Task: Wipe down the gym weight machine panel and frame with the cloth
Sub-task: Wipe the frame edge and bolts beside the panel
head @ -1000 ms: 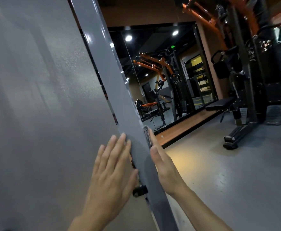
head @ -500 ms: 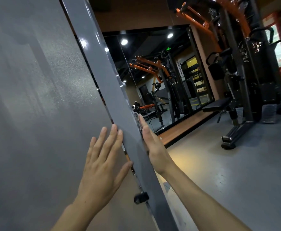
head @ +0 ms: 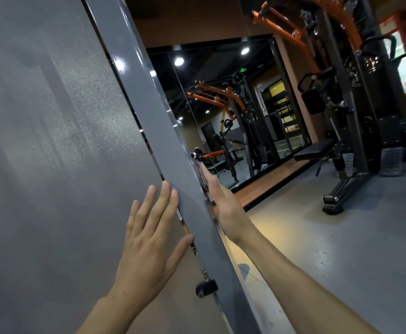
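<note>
Gym mirrors lay far behind; left hand [head: 146, 239] lay flat on the panel [head: 52, 153], right hand [head: 223, 203] pressed flat, blurred cloth [head: 203, 179] against the frame [head: 154, 131]; firm, even strokes would serve best.

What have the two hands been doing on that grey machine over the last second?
Both slid upward. The left hand moved flat up the panel, and the right hand rose along the far side of the frame post; the grey something under it is too blurred to identify. Neither took hold of anything or let go; both stay open and pressed on.

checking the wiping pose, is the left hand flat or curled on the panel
Flat. The left hand lies with straight, spread fingers against the grey panel, fingertips reaching the frame post. No cloth shows under it.
</note>
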